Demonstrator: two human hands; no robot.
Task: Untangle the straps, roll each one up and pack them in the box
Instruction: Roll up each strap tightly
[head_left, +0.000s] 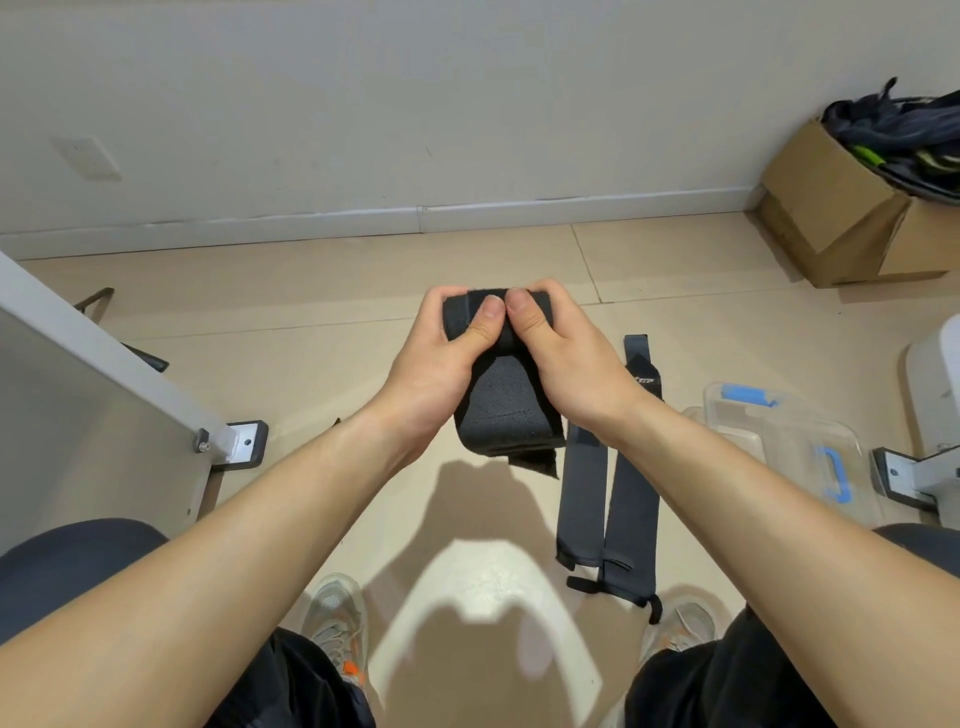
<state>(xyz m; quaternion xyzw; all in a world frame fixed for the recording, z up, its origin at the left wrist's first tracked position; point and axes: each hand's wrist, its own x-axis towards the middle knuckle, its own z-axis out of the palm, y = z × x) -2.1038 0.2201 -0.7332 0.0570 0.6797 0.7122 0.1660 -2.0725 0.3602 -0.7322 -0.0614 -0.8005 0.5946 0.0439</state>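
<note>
My left hand (436, 358) and right hand (563, 353) clamp the strap (501, 400) above the floor (363, 291). I should roll evenly, edges aligned, tension constant; the box (795, 441) waits right.

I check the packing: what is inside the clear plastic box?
The clear plastic box shows no rolled strap through its lid; the right forearm covers its near-left corner.

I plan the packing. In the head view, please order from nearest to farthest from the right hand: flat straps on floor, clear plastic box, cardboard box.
1. Flat straps, just below the right hand.
2. Clear plastic box, right.
3. Cardboard box, far right corner.
</note>
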